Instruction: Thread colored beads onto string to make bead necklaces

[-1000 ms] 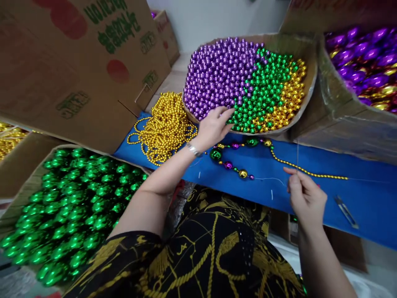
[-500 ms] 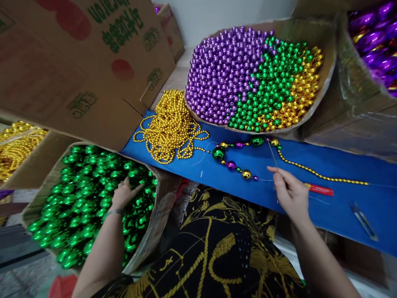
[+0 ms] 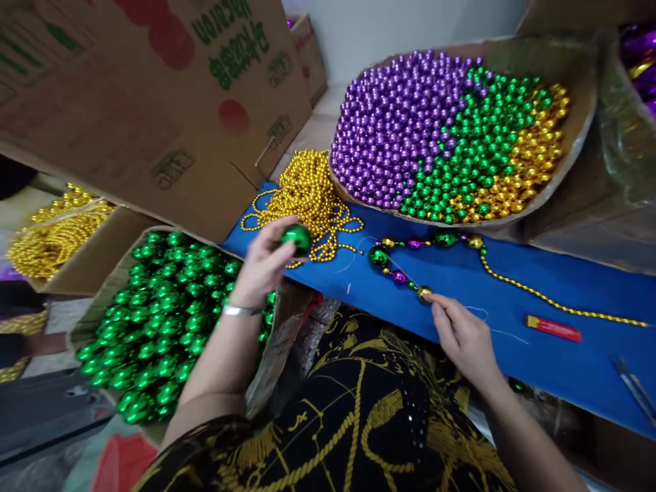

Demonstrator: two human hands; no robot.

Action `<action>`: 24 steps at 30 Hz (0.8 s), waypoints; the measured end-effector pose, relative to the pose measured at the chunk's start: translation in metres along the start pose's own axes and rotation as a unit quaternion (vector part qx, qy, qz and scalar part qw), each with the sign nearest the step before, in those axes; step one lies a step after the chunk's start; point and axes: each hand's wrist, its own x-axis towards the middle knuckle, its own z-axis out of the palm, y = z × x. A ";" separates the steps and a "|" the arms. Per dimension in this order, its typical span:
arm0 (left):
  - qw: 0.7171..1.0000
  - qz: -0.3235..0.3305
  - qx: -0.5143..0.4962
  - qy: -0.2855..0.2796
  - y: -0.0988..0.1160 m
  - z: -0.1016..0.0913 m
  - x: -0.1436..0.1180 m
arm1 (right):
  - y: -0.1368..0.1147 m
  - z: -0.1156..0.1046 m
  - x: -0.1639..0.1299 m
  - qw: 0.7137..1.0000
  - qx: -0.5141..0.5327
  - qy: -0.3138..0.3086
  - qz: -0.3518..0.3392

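Our blue work surface [image 3: 512, 287] sits hemmed in by cardboard boxes of beads. Our left hand [image 3: 261, 263] pinches a big green bead [image 3: 296, 238] above the box of green beads [image 3: 154, 321]. Our right hand [image 3: 461, 335] closes its fingertips at the thread end of the half-strung strand [image 3: 404, 263]. We judge threading comes next: hole must meet thread.

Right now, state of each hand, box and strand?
left hand: raised, pinching a large green bead
right hand: fingers at the strand end
bead strand: part-strung, lying on blue table
green bead box: open, full
mixed bead tray: open, heaped
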 end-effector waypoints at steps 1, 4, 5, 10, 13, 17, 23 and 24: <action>0.992 -0.022 -0.104 -0.065 0.007 0.027 0.009 | -0.002 0.000 0.000 1.000 -0.005 0.004 -0.017; 0.927 -0.084 -0.312 -0.188 0.018 0.092 0.025 | -0.004 -0.005 -0.003 0.999 -0.019 0.023 -0.029; 0.905 -0.102 -0.356 -0.210 0.020 0.106 0.026 | -0.004 -0.007 -0.005 0.999 -0.024 0.031 -0.023; 0.831 -0.180 -0.476 -0.224 0.023 0.144 0.024 | -0.005 -0.010 -0.016 0.998 -0.041 0.056 0.001; 0.805 -0.222 -0.519 -0.184 0.021 0.157 0.020 | -0.007 -0.005 -0.022 0.998 -0.040 0.056 -0.006; 0.779 -0.257 -0.553 -0.148 0.020 0.168 0.016 | -0.007 -0.004 -0.025 0.996 -0.058 0.066 -0.013; 0.766 -0.272 -0.569 -0.124 0.022 0.169 0.015 | -0.003 -0.002 -0.024 0.995 -0.070 0.066 -0.026; 0.764 -0.275 -0.571 -0.119 0.022 0.169 0.015 | -0.002 -0.002 -0.024 0.995 -0.070 0.065 -0.025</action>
